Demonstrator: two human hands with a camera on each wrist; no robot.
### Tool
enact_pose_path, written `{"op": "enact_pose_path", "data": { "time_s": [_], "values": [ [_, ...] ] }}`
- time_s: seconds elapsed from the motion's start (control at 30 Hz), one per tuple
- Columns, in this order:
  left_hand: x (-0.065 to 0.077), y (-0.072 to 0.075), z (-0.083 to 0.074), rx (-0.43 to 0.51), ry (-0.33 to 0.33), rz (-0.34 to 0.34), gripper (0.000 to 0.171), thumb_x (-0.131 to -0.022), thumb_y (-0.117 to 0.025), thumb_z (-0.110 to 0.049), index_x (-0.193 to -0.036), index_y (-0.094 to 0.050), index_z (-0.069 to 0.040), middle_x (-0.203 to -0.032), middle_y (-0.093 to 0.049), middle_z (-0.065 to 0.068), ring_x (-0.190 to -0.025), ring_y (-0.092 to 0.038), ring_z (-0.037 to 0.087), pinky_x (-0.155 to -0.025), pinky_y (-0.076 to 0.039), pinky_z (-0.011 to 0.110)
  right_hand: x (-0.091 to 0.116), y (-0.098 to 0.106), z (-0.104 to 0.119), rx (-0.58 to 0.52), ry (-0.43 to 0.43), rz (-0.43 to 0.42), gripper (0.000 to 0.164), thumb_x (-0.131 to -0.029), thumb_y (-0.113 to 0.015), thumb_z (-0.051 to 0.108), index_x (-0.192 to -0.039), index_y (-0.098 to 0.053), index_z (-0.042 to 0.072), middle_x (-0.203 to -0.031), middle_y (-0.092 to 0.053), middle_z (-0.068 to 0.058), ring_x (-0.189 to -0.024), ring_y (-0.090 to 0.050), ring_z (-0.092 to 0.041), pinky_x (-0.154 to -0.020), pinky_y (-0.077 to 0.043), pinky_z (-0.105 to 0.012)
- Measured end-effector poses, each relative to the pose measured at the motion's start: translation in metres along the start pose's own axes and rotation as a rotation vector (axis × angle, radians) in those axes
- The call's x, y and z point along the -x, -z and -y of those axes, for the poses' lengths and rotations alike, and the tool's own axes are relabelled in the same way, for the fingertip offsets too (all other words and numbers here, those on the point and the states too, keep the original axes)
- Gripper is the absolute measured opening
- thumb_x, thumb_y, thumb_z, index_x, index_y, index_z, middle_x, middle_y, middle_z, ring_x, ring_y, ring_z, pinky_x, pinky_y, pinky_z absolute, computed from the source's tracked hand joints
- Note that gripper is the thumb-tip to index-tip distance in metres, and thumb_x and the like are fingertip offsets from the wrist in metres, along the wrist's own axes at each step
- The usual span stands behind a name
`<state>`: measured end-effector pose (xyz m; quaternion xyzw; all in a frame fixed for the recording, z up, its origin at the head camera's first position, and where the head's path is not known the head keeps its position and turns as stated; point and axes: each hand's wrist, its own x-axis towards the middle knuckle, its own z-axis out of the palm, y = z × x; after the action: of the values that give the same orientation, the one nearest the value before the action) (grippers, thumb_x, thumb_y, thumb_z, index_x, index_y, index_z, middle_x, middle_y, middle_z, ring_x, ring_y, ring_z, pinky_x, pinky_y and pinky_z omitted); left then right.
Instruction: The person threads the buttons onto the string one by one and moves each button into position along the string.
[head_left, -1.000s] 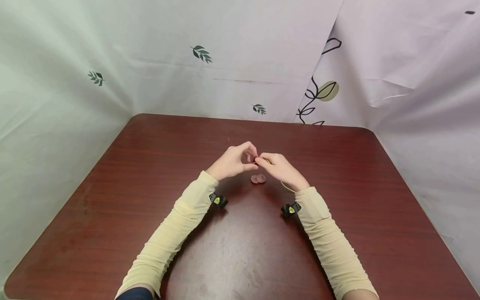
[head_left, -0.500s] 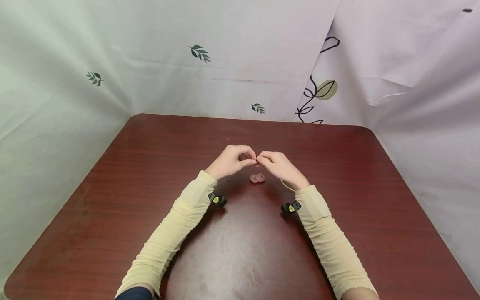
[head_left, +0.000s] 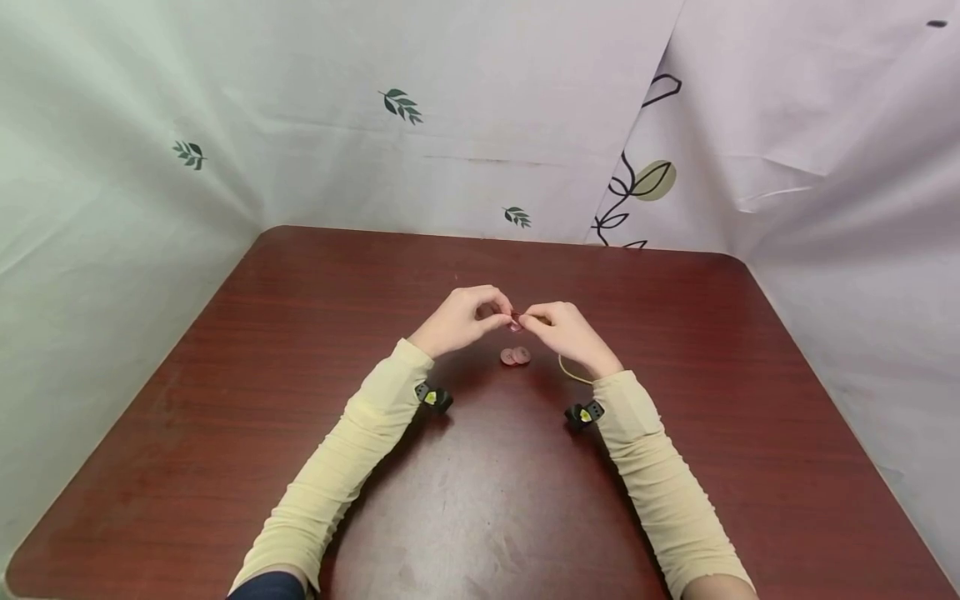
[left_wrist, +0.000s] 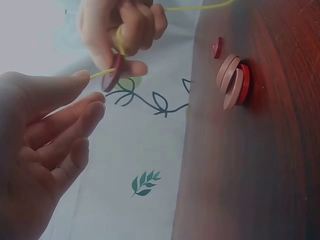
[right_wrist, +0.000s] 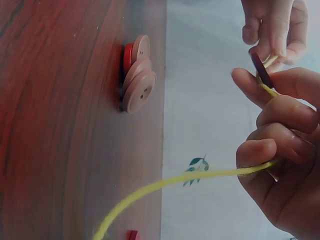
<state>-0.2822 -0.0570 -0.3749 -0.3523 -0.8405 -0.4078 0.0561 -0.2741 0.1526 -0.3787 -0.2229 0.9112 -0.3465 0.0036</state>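
Left hand (head_left: pixel 459 322) pinches yellow cord (right_wrist: pixel 165 182); right hand (head_left: pixel 567 337) pinches 1 dark red button (left_wrist: pixel 112 82), likely bracing it against pull. Whether cord passes its hole: unclear.

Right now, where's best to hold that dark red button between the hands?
Pinch the dark red button, probably, by its thin rim from the right: yellow string runs through its middle, and the left hand pinches it on the left.
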Motion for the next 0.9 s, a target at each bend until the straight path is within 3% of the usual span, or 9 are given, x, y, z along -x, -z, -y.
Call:
{"op": "enact_pose_path", "data": {
  "time_s": [0.1,0.3,0.6,0.9],
  "values": [
    [0.0,0.001,0.0,-0.01,-0.008,-0.005,0.006,-0.088,-0.071,-0.012,-0.091,-0.066,-0.01,-0.091,-0.068,0.002,-0.081,-0.061,0.014,-0.075,-0.052,0.036,0.0,0.002,-0.002,0.023,-0.013,0.008,0.021,-0.095,-0.055,0.02,-0.09,-0.074,0.01,-0.066,-0.051,0.001,-0.06,-0.04,-0.012,-0.057,-0.032,-0.026],
    [0.0,0.004,-0.002,-0.014,-0.001,-0.007,0.004,-0.088,-0.07,-0.011,-0.09,-0.066,-0.011,-0.085,-0.065,0.0,-0.075,-0.057,0.012,-0.068,-0.046,0.026,0.0,0.005,-0.009,0.059,-0.03,0.064,0.021,-0.094,-0.055,0.019,-0.09,-0.074,0.01,-0.06,-0.042,0.004,-0.057,-0.04,-0.013,-0.055,-0.032,-0.025],
    [0.005,0.022,0.003,0.015,-0.008,0.055,0.006,-0.087,-0.069,-0.014,-0.09,-0.067,-0.009,-0.08,-0.064,-0.001,-0.071,-0.056,0.011,-0.066,-0.047,0.024,0.0,0.006,-0.018,0.086,-0.039,0.17,0.022,-0.093,-0.054,0.014,-0.086,-0.073,0.009,-0.061,-0.05,0.005,-0.057,-0.043,-0.01,-0.055,-0.034,-0.023],
    [0.009,0.044,0.003,0.032,0.005,0.124,0.005,-0.087,-0.07,-0.014,-0.09,-0.068,-0.011,-0.082,-0.065,-0.002,-0.074,-0.057,0.012,-0.071,-0.049,0.025,0.003,0.015,-0.031,0.085,-0.023,0.277,0.022,-0.091,-0.052,0.013,-0.08,-0.07,0.009,-0.055,-0.046,0.006,-0.054,-0.044,-0.009,-0.055,-0.035,-0.023]
  ]
}}
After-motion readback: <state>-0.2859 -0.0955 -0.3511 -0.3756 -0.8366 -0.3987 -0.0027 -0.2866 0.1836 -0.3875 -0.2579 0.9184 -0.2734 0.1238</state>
